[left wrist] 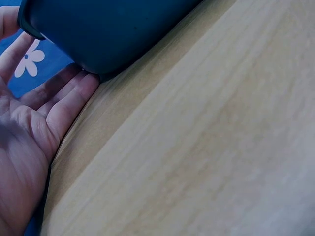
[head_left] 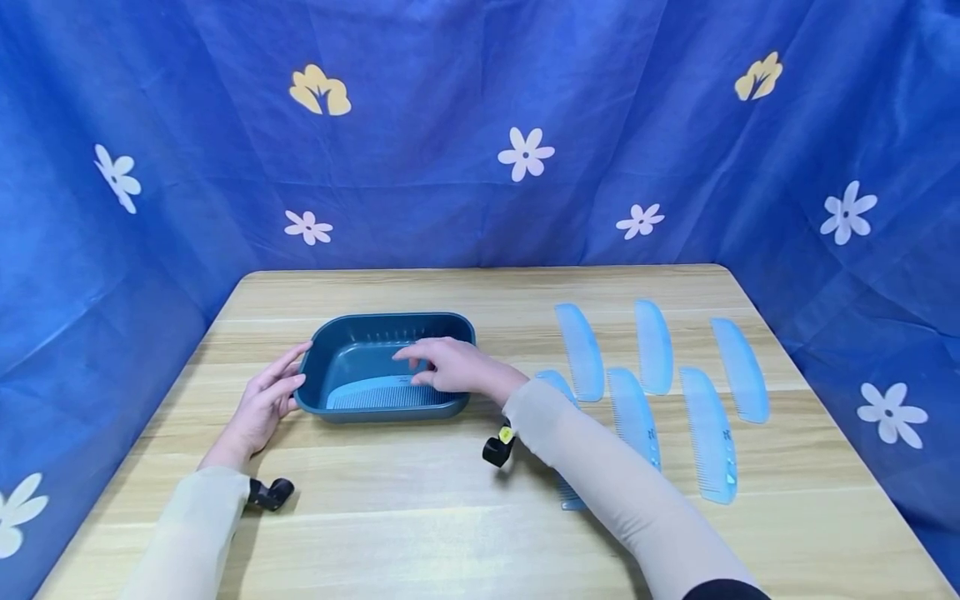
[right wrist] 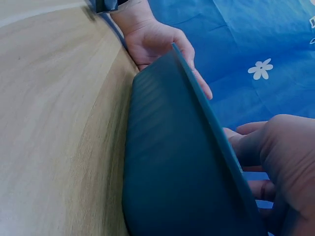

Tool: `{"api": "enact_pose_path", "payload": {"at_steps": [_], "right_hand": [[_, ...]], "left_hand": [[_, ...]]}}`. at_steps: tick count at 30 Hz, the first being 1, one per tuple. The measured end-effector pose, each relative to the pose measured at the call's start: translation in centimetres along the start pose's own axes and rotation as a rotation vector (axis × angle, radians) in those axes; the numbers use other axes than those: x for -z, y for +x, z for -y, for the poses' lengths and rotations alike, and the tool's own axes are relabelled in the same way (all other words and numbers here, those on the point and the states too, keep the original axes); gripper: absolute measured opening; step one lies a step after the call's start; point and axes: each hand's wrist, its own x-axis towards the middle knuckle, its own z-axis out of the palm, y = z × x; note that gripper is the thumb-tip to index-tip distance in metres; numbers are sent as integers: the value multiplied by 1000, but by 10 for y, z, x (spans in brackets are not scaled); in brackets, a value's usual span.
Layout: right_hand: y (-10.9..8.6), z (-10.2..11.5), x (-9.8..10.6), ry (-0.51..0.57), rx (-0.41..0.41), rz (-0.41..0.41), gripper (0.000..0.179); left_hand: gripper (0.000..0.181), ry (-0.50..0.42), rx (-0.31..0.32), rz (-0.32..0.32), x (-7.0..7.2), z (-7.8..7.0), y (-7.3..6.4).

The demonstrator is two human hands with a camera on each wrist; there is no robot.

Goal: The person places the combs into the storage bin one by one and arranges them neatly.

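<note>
A dark teal plastic basin [head_left: 390, 414] stands on the left half of the table. Inside it, along the near wall, lies a light blue comb [head_left: 378, 393]. My left hand [head_left: 262, 402] rests against the basin's left end, thumb and forefinger at the rim; in the left wrist view the other fingers of that hand [left wrist: 37, 113] reach to the basin's base. Over the basin's right part hovers my right hand [head_left: 453, 364], fingers loosely bent with nothing between them. Seen from the right wrist, this hand [right wrist: 288, 167] is partly hidden behind the basin wall [right wrist: 167, 147].
Several more light blue combs lie apart in two rough rows on the right, among them a far-row comb [head_left: 655, 346] and a near-row comb [head_left: 708, 437]. My right forearm crosses above the nearest comb [head_left: 572, 496]. Blue flowered cloth [head_left: 450, 208] hangs around the wooden table [head_left: 390, 517].
</note>
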Motion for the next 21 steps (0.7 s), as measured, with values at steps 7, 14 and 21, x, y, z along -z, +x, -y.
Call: {"api": "enact_pose_path", "payload": {"at_steps": [7,14,21], "right_hand": [[-7,-3,4,90,15,-111,48],[-15,-6,7,153,40,-223,46],[-21,-9,8,180,56,-365,43]], "left_hand": [[48,21,13,-18,-1,-1,0],[48,23,20,-26,0,-1,0],[48,18,19,-22,0,0,0]]}}
